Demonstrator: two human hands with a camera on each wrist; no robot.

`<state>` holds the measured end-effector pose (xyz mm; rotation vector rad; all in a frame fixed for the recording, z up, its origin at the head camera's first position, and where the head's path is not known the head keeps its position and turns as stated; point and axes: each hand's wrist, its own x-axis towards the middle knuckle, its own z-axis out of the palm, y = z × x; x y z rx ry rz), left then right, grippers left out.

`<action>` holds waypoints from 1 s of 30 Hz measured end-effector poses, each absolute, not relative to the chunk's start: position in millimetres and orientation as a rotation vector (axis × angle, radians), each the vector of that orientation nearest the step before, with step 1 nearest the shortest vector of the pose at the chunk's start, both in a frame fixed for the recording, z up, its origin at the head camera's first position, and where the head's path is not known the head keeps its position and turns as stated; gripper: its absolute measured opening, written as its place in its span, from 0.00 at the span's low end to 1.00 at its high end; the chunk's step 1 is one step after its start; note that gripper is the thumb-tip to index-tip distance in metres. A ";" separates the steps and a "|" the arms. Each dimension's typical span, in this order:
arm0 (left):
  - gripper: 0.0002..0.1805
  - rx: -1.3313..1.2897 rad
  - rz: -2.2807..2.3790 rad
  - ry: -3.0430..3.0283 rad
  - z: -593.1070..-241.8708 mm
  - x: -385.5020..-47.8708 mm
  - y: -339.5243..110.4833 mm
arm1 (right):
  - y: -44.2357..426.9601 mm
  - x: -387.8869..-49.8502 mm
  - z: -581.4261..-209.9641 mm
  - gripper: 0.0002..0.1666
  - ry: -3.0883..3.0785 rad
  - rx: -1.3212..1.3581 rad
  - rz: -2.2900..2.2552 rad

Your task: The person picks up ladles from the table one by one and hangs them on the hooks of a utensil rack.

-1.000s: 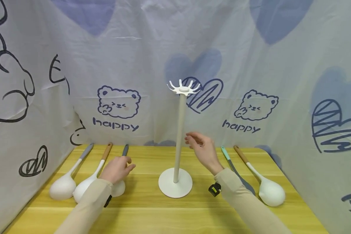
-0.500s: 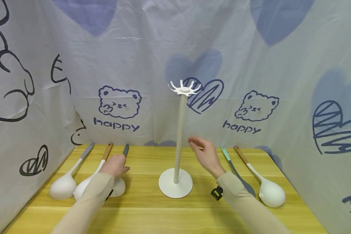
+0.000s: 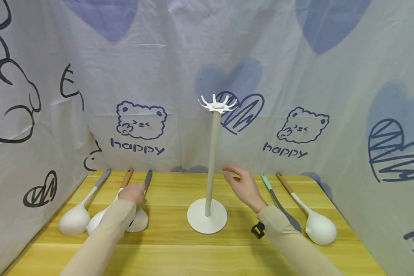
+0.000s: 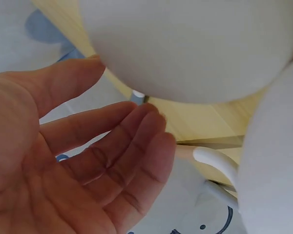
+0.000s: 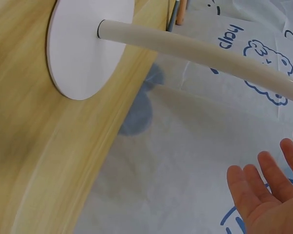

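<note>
In the head view my left hand (image 3: 133,193) is over a white-headed ladle (image 3: 140,221) with a dark grey-blue handle. The left wrist view shows its fingers (image 4: 151,161) loosely bent and apart from the thumb, near that ladle's white bowl (image 4: 195,48); I see no grip on it. Beside it lies a white ladle (image 3: 97,219) with a brown handle, partly behind my sleeve. My right hand (image 3: 244,188) hovers right of the pole of a white hook stand (image 3: 212,153). Its fingers are relaxed and slightly bent, holding nothing.
The stand's round base (image 3: 196,220) sits mid-table, its hooks high above. A grey-handled white ladle (image 3: 74,220) lies far left. On the right lie a dark utensil (image 3: 291,220) with a mint handle end and a brown-handled white ladle (image 3: 321,229). Printed cloth (image 3: 193,46) hangs behind.
My left hand has come lower and slightly left over the dark-handled ladle. The right hand has shifted slightly right and down, away from the pole. The utensils have stayed put.
</note>
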<state>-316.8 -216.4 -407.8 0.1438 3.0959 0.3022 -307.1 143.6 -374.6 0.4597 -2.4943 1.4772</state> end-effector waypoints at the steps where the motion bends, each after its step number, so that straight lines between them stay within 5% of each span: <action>1: 0.07 0.140 0.310 3.082 -407.8 -317.1 -216.7 | 144.3 -306.9 -374.9 0.17 -2.499 0.452 1.479; 30: 0.02 0.154 0.377 3.044 -420.7 -320.8 -220.1 | 148.1 -305.3 -376.3 0.16 -2.503 0.487 1.467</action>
